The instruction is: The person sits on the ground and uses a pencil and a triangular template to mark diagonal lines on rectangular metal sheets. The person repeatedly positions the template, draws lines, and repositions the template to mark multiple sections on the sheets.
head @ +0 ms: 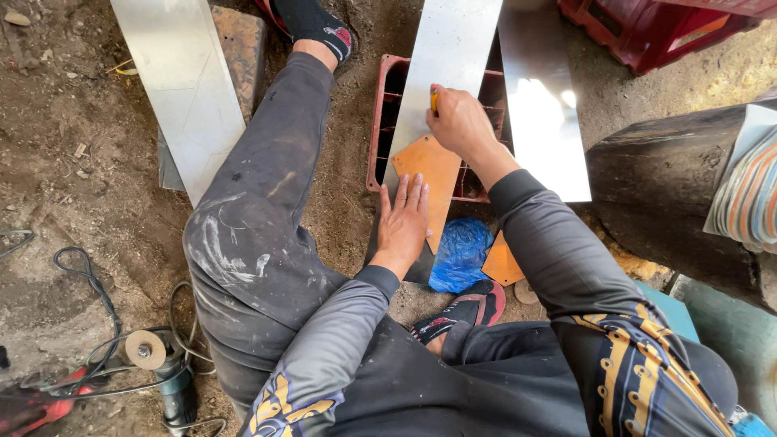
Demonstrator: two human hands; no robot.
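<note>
Head view, looking down at a seated person working on a dirt floor (pixel 81 186). The left hand (pixel 402 222) lies flat, fingers together and extended, pressing the lower edge of an orange template (pixel 431 174) against a long metal sheet (pixel 445 65); its grip is open, closed on nothing. The right hand (pixel 460 121) has its grip clamped on a small yellow marking tool (pixel 434 100), the tip touching the sheet just above the template's upper corner; most of the tool is hidden inside the fist. The sheet rests across a dark red plastic crate (pixel 387 121), with a second metal sheet (pixel 541 113) just beside it on the right and a third sheet (pixel 186 81) well apart on the left. A blue plastic bag (pixel 460 252) and another orange piece (pixel 502 263) lie near the right forearm, partly hidden. An angle grinder (pixel 162 364) with its cable lies lower left, cut off by the frame.
</note>
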